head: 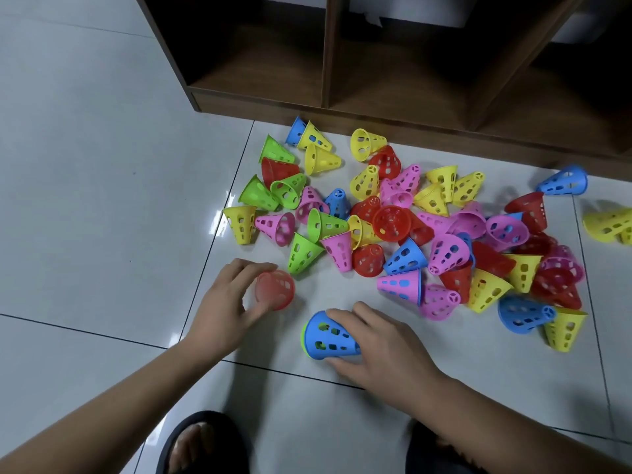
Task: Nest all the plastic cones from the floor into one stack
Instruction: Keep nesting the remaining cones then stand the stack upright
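Glossy white tile floor (102, 172), dark wooden shelf unit (393, 83) across top of frame. Loose perforated plastic cones (410, 234), mixed colours, fill centre & right.

My right hand (386, 347), lower centre, has fingers curled round a blue perforated cone nested w/ a green one (328, 336). My left hand (222, 302) pinches a blurred red plastic cone (275, 290) just left of it.

To nest well, I reckon: line up both axes, tip into mouth, push straight, else rims may jam.
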{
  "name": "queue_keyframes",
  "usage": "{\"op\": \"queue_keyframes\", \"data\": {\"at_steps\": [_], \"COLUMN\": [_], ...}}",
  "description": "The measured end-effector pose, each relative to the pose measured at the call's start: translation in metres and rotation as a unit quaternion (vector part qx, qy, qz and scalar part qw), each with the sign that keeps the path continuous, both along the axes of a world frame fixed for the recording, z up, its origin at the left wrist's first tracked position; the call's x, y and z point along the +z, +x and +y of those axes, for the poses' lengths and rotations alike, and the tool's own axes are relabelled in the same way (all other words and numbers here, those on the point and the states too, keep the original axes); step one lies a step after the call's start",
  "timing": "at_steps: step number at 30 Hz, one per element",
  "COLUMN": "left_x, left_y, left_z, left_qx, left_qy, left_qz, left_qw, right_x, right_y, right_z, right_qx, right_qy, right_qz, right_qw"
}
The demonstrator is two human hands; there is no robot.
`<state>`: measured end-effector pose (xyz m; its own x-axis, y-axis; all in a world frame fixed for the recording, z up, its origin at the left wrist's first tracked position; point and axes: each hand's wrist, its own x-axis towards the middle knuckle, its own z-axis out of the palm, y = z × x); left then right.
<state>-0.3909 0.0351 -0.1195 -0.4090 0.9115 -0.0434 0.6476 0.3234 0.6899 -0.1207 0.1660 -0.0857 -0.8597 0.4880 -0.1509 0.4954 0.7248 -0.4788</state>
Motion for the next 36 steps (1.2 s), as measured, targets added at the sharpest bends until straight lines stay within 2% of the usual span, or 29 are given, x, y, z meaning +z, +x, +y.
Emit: {"op": "queue_keyframes", "data": {"at_steps": [7,9,14,19,24,32,36], "left_x": [0.045,0.041,0.006,-0.023,-0.025,-0.022,-0.020], "left_y": [0.049,0.059,0.070,0.073,0.069,0.034,-0.001], "left_z": [0.002,0.001,-0.004,-0.010,-0.003,0.025,0.040], "left_qx": [-0.048,-0.077,-0.170,-0.207,-0.197,-0.195,-0.248], "left_qy": [0.091,0.089,0.044,-0.007,-0.012,-0.026,-0.036], "left_qz": [-0.053,-0.065,-0.032,-0.001,0.021,0.063,0.164], "left_qw": [0.993,0.991,0.984,0.978,0.980,0.978,0.954], "right_x": [-0.003,-0.008,-0.023,-0.025,-0.041,-0.059,-0.064], "right_y": [-0.007,-0.004,0.019,0.032,0.039,0.048,0.059], "right_z": [-0.002,0.001,0.021,0.043,0.056,0.063,0.060], "right_qx": [-0.019,-0.018,-0.051,-0.137,-0.149,-0.128,-0.101], "right_qy": [-0.122,-0.100,0.052,0.138,0.135,0.097,0.114], "right_qz": [0.030,0.044,0.068,0.001,-0.052,-0.046,-0.071], "right_qw": [0.992,0.994,0.995,0.981,0.978,0.986,0.986]}}
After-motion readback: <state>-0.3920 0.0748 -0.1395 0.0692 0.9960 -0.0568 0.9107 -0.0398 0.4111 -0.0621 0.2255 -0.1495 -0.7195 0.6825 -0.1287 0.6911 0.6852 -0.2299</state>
